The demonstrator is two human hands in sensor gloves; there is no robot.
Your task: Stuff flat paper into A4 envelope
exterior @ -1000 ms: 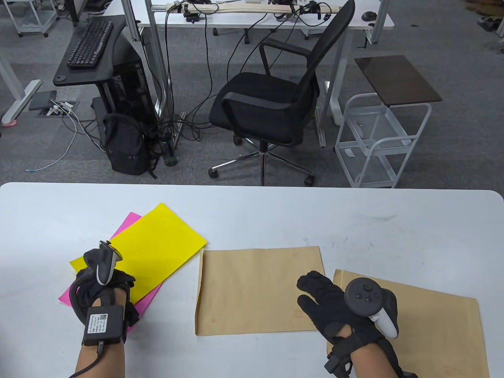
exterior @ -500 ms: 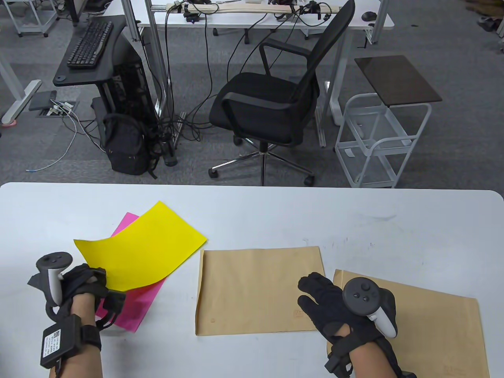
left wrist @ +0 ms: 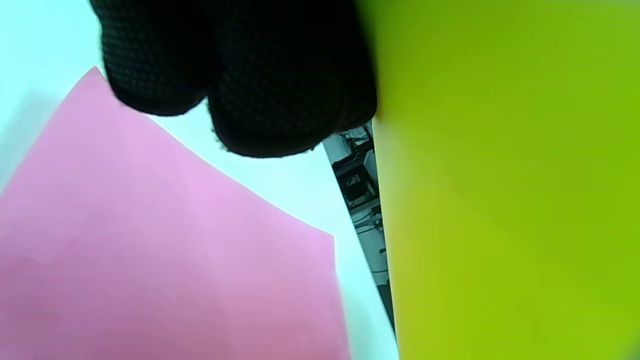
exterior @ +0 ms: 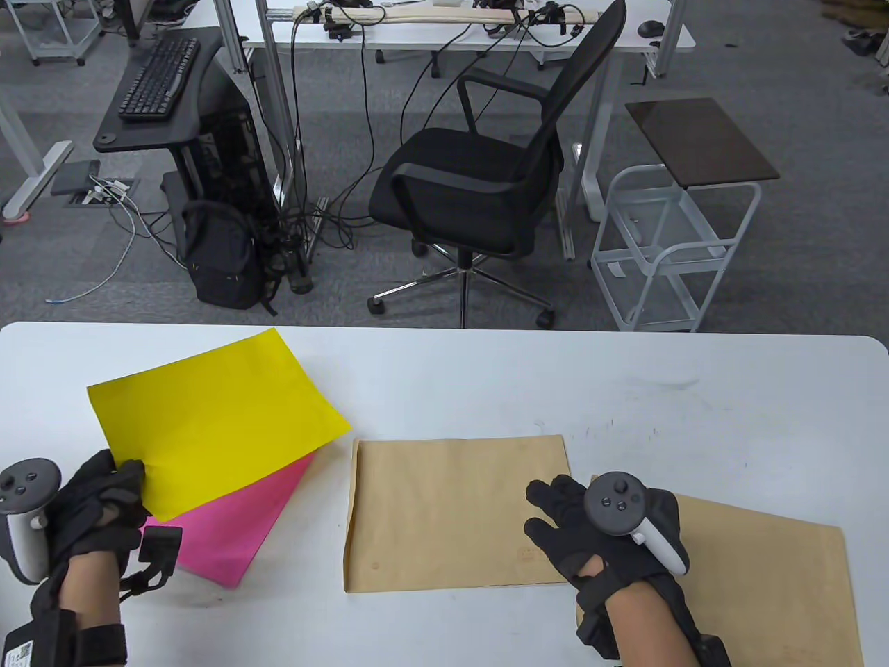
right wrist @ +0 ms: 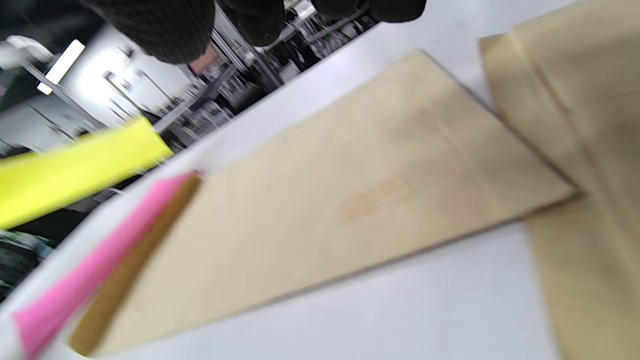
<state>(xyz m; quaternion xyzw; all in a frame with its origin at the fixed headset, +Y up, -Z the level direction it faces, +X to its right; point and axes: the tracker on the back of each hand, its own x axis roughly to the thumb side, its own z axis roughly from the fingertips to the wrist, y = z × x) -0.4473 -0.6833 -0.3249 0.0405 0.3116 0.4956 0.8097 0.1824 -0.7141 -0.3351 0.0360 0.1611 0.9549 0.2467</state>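
Observation:
My left hand point(exterior: 104, 497) pinches the near corner of a yellow paper sheet point(exterior: 208, 417) and holds it lifted off the table; it fills the right of the left wrist view point(left wrist: 500, 200). A pink sheet point(exterior: 243, 517) lies flat under it, also in the left wrist view point(left wrist: 165, 260). A brown A4 envelope point(exterior: 451, 514) lies flat at the table's middle, its flap end to the left. My right hand point(exterior: 576, 528) hovers at the envelope's right end with fingers spread, holding nothing. The envelope shows in the right wrist view point(right wrist: 350, 210).
A second brown envelope point(exterior: 764, 577) lies at the right front, partly under my right hand. The white table point(exterior: 625, 389) has bare surface at the back and right. An office chair point(exterior: 479, 180) and a white cart point(exterior: 674, 243) stand beyond the far edge.
My left hand gripped the yellow sheet's near corner, lifted it off the pink sheet and swung it left and up. My right hand shifted slightly over the envelope's right end.

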